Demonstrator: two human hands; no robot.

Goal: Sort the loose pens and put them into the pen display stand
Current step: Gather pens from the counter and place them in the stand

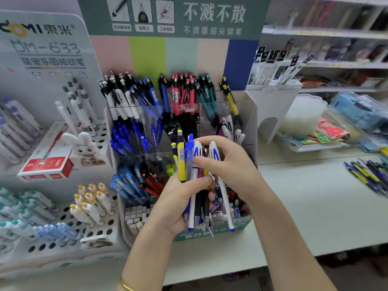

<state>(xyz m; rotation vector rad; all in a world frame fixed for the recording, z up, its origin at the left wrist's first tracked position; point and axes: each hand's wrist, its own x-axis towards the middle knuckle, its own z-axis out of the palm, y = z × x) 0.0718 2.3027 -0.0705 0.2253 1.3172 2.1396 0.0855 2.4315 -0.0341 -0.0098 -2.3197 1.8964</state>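
Left hand [174,204] grips mixed pen bundle [181,162] upright before pen display stand [251,114], above desk front edge. Right hand [226,162] pinches white-blue pen [214,151]. Best: pull one colour at a time, match compartment.

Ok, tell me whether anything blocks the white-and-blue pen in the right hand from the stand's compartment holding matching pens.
Nothing visible does. The right hand holds the white-and-blue pen just in front of that compartment, whose top is open.

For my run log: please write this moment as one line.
left hand: grips mixed pen bundle | right hand: grips white-and-blue pens in bundle | pen display stand: behind hands | loose pens: on table, far right
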